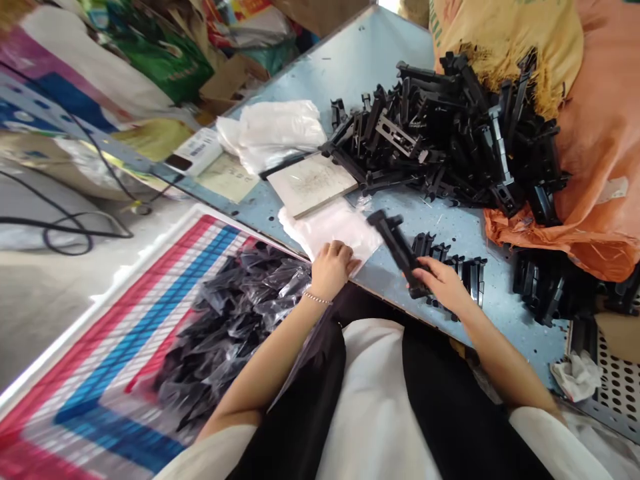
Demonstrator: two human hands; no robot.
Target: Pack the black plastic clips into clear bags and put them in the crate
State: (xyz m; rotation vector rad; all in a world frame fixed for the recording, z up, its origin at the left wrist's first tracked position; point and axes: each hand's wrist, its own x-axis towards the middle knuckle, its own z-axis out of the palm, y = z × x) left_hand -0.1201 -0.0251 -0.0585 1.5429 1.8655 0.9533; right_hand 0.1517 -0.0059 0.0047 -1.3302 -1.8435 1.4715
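My right hand (443,283) is closed on the lower end of a long black plastic part (397,247), tilted above the table with its far end toward the upper left. At the table's front edge, my left hand (333,267) has its fingers curled on the near edge of thin white plastic bags (340,230); the fingertips are partly hidden. A flat whitish block (313,183) lies over the far side of these bags. Beside my right hand stands a short row of similar black parts (470,273) on the table.
A big heap of black parts (440,127) spills from an orange sack (600,133) on the blue table (360,47). Folded white bags (280,130) lie further left. Below, bagged parts (235,320) fill a striped container (115,340). A perforated crate (620,380) stands at right.
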